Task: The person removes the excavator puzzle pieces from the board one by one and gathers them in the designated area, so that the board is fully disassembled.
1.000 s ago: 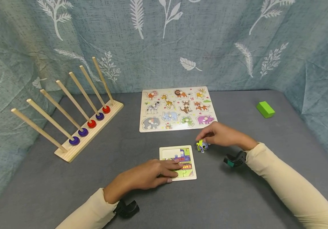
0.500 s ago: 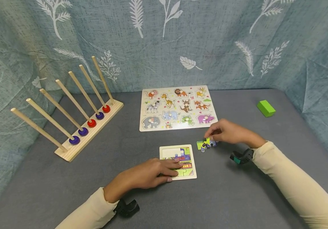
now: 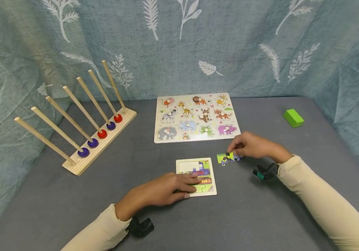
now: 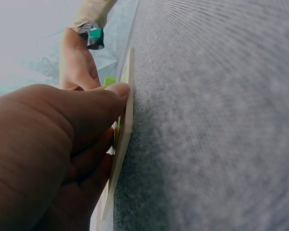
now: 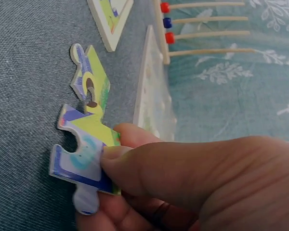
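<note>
At far left on the grey table (image 3: 129, 157), a wooden rack (image 3: 106, 139) runs diagonally, carrying seven pegs (image 3: 46, 141). Five rings (image 3: 83, 152) are fitted, one per peg: three purple-blue, two red. A printed blue-green cloth (image 3: 167, 52) hangs behind.

Next, the left sleeve (image 3: 94, 230) is cream, with a black wrist device (image 3: 140, 227) beside its cuff. The left hand (image 3: 165, 190) lies over the near left part of a small puzzle tray (image 3: 213, 179), fingers extended and slightly spread; in the left wrist view, the thumb tip meets the tray's edge. The tray sits flat on the table, partly filled; bare recess shows at its far left corner.

Behind the tray, an animal board (image 3: 196, 137) lies flat near the cloth.

Just right of the tray, a loose puzzle piece (image 3: 220, 158) lies on the table. Immediately right of it, a second puzzle piece (image 5: 84, 156) is tilted, pinched between thumb and fingers of the right hand (image 3: 254, 145). Whether the two pieces touch cannot be determined.

Farther right, a green block (image 3: 293, 118) rests near the table's far edge.
</note>
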Motion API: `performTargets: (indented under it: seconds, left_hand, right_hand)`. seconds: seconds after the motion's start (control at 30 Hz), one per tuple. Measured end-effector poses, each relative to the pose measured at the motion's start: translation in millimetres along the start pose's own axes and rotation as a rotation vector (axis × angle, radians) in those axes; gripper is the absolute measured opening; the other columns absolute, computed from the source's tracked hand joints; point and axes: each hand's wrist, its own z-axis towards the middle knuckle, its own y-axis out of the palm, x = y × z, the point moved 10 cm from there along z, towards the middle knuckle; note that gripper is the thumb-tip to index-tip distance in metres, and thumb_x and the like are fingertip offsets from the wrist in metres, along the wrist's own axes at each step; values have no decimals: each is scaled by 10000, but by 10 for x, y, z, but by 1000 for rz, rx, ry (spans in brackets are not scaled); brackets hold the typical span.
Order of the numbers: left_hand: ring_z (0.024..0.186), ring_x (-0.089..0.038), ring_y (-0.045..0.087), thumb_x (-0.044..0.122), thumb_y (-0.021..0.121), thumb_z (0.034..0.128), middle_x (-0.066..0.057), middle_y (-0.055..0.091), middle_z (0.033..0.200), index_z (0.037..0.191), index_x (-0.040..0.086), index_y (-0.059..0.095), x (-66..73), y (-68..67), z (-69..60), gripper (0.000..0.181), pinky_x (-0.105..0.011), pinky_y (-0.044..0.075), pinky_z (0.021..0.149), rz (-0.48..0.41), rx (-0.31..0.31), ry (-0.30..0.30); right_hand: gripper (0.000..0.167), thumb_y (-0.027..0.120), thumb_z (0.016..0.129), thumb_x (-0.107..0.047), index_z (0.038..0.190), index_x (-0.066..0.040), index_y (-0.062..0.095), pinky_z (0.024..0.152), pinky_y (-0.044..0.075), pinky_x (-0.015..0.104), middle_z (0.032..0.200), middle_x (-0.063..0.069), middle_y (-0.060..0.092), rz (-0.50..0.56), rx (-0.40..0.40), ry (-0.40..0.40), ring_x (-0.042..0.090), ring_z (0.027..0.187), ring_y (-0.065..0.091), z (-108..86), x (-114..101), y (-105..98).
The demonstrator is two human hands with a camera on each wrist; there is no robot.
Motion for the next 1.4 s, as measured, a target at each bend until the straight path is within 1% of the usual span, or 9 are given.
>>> performTargets:
  seconds: [0.13, 0.3, 0.57, 0.73, 0.87, 1.0, 1.1, 1.23, 1.4]
  left_hand:
    - [1376, -187, 371, 103, 612, 967, -40, 499, 1434, 1260, 35, 656, 10, -9, 9, 304, -350, 342, 1088, 8, 8, 16]
    - [1385, -188, 357, 110, 616, 966, -36, 498, 1435, 1259, 39, 658, 6, -13, -7, 305, -364, 348, 1085, 7, 21, 25]
    - [1374, -203, 379, 96, 611, 966, -51, 513, 1422, 1254, 27, 658, 27, -2, 2, 300, -376, 359, 1078, 27, 25, 34]
    - [1376, -194, 376, 91, 612, 964, -44, 505, 1430, 1265, 25, 650, 25, 6, 23, 310, -373, 349, 1084, 34, 14, 1]
    - [1378, -182, 371, 94, 618, 962, -35, 496, 1438, 1253, 35, 662, 33, 22, 35, 300, -362, 348, 1085, 71, -3, -41]
    - [1370, -170, 381, 112, 617, 968, -30, 497, 1437, 1228, 47, 679, 67, 48, 48, 275, -329, 368, 1068, 127, -27, -68]
    - [1359, -159, 396, 113, 614, 970, -31, 508, 1427, 1220, 51, 684, 95, 48, 59, 266, -306, 379, 1056, 146, -29, -69]
    - [1349, -156, 411, 65, 640, 945, -33, 544, 1391, 1214, 54, 687, 138, -5, 86, 274, -293, 379, 1053, 134, -6, -32]
    - [1397, -178, 336, 63, 635, 947, -48, 498, 1436, 1290, 37, 632, 153, -32, 123, 344, -305, 336, 1086, 126, -10, 6]
  right_hand:
    - [155, 619, 886, 96, 996, 57, 720, 659, 516, 275, 973, 104, 702, 11, -4, 18, 177, 818, 626, -6, 19, -13]
    - [157, 626, 897, 74, 1025, 62, 717, 682, 523, 289, 981, 109, 709, -17, -8, 32, 177, 839, 634, 9, 30, -30]
    - [143, 637, 906, 41, 1022, 56, 721, 766, 530, 340, 973, 96, 710, -60, 26, 20, 184, 889, 634, 6, 9, -56]
    - [140, 640, 919, 8, 1020, 16, 736, 798, 530, 387, 993, 76, 710, -100, 54, 1, 182, 908, 642, 37, -75, -66]
    - [141, 643, 926, -16, 1022, -5, 745, 785, 530, 387, 981, 54, 713, -106, 68, -7, 158, 874, 640, 77, -167, -33]
    - [136, 648, 925, -24, 1015, -3, 748, 751, 530, 335, 952, 46, 722, -82, 48, -28, 113, 819, 636, 114, -264, 70]
    - [135, 648, 926, -23, 1013, 13, 744, 742, 533, 305, 945, 61, 726, -49, 25, -71, 112, 808, 646, 148, -356, 151]
    - [142, 640, 932, -20, 1025, 31, 734, 735, 535, 301, 939, 83, 725, -3, -2, -117, 177, 797, 659, 203, -450, 216]
    - [168, 618, 943, -6, 1067, 32, 725, 744, 536, 292, 973, 86, 725, 50, -44, -125, 223, 833, 673, 278, -494, 283]
